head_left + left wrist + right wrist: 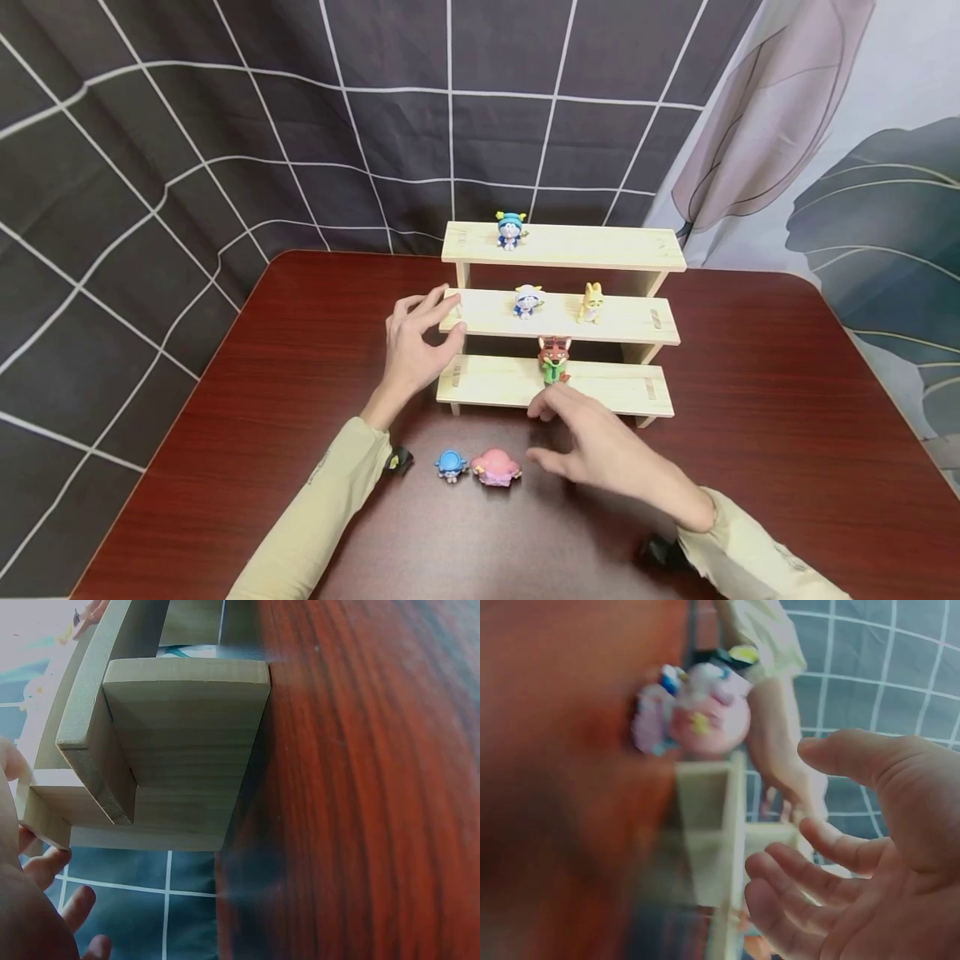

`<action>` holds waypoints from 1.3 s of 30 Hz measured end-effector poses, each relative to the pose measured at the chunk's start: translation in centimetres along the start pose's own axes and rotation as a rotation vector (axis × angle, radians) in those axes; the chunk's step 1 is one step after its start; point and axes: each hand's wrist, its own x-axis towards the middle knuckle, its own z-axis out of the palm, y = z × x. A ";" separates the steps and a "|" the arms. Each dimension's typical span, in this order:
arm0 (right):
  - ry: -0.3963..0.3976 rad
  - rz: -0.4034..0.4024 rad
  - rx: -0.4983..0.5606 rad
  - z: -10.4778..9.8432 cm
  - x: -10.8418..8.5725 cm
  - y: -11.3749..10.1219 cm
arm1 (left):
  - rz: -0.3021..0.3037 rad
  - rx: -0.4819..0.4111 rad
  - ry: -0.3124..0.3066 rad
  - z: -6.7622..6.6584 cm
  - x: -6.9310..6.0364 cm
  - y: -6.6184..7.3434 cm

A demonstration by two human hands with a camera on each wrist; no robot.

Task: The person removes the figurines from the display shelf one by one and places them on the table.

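Observation:
A three-tier wooden display shelf [480,385] stands on the table. My left hand [417,343] pinches the left end of its middle board; in the left wrist view the fingers [46,864] lie at the board's end. My right hand [600,437], holding nothing, is in front of the bottom tier, just below a fox figurine [553,360] in green. In the right wrist view its fingers [802,889] are loosely bent. Left of this hand, a pink-topped figurine [496,467] and a small blue-hatted figurine [451,465] sit on the table.
On the middle tier are a white-hatted figurine [527,302] and a yellow figurine [591,303]. A blue-hatted figurine with yellow tips [510,231] occupies the top tier. Behind the dark red table [750,375] hangs a dark gridded curtain [397,133].

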 end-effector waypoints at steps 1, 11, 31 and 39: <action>0.013 -0.011 0.011 -0.5 0.2 0.0 | 0.000 0.000 0.000 0.0 0.0 0.0; 0.096 -0.053 0.072 -3.5 2.1 0.6 | 0.002 0.003 0.011 0.1 0.0 0.0; 0.207 -0.017 -0.026 -8.8 7.1 1.6 | 0.013 0.005 0.013 0.1 -0.1 -0.1; 0.252 0.025 -0.010 -9.9 9.2 2.2 | 0.023 0.011 0.024 0.2 -0.1 -0.2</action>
